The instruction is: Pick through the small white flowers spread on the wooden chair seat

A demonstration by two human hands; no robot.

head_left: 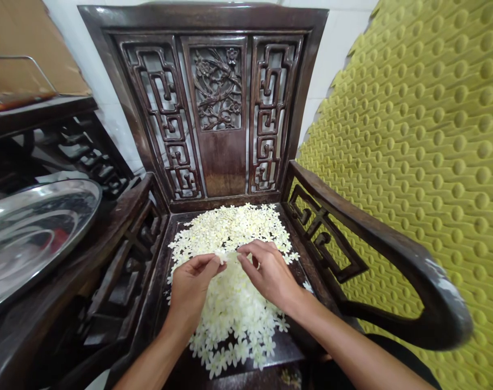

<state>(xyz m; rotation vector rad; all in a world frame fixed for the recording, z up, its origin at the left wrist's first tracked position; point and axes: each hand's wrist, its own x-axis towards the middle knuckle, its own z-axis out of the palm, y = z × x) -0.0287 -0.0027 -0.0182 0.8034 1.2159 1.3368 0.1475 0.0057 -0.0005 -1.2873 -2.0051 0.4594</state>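
White flowers [234, 227] with pale yellow centres lie in a thick spread over the dark wooden chair seat [289, 355]. Above the middle of this spread, my left hand [193, 281] pinches a small white flower [221, 254] between thumb and forefinger. Close by on its right, my right hand [266, 271] is closed in a pinch, its thumb and fingertips pointing toward the flower. What sits in that pinch is too small and pale against the flowers to make out. Both hands hide part of the spread beneath them.
A carved chair back [224, 162] rises behind the seat. Curved armrests flank it, one on the right [372, 244]. At left a round metal tray [81, 200] rests beside the chair. A yellow textured sheet [412, 151] hangs along the right.
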